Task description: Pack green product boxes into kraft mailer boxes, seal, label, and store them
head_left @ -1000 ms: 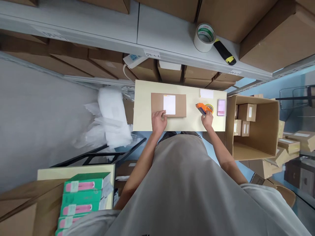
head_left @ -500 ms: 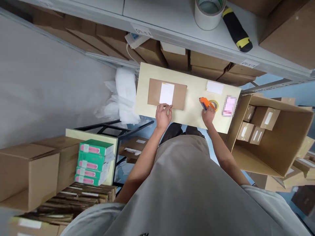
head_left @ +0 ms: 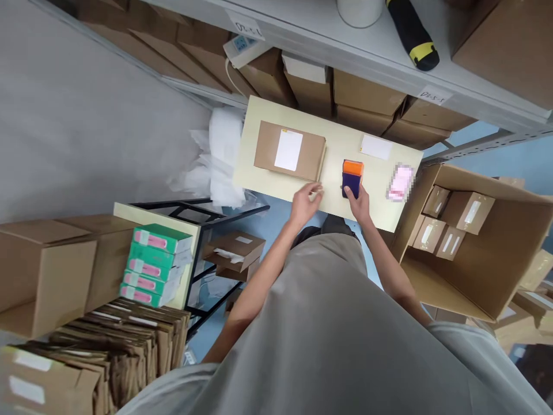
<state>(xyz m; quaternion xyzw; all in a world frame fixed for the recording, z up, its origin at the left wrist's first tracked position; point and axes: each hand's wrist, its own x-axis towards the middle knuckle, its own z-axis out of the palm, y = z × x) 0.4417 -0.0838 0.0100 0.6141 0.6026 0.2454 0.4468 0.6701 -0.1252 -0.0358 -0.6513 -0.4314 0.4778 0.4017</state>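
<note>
A closed brown cardboard box lies on the cream tabletop, with a white label on its top. My left hand is just off the box's near right corner, thumb and fingers drawn together in a pinch; anything between them is too small to make out. Gripped in my right hand is an orange and dark blue tape dispenser, held over the table to the right of the box.
A white paper slip and a pixelated pink item lie right on the table. A large open carton with several small boxes stands beside it. White wrapping hangs left. Above runs a shelf bearing a black-yellow handle.
My right hand has picked up the tape dispenser and turned it, bringing it left. My left hand has let go of the box's near edge and moved right to its corner.
</note>
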